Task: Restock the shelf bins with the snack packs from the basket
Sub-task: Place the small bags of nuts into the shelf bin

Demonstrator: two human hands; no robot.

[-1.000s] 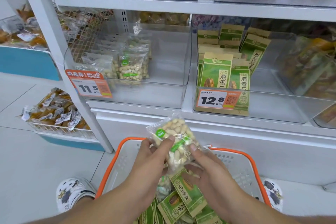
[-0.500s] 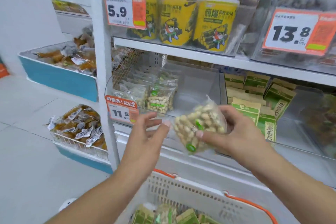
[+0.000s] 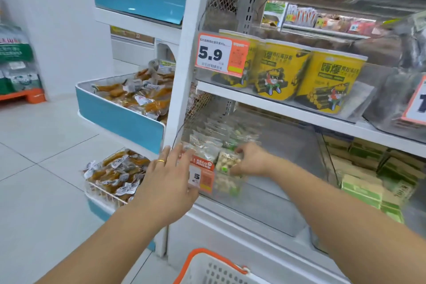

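I view a white shelf unit [image 3: 182, 57] holding a clear bin [image 3: 285, 168], with the orange-rimmed basket [image 3: 207, 267] on the floor below. My left hand [image 3: 168, 182], fingers spread and straight, rests against the bin's front beside the orange price tag [image 3: 202, 175]. My right hand [image 3: 251, 159] reaches inside the bin, pinching a clear peanut pack [image 3: 227, 161] just before the stocked packs [image 3: 207, 143].

Both bare forearms are reaching forward and up from the bottom edge. The left hand [image 3: 169, 176] is spreading straight fingers, with a gold ring on one finger. The right hand [image 3: 250, 160] is curling its fingers, pinching a peanut pack [image 3: 227, 161].
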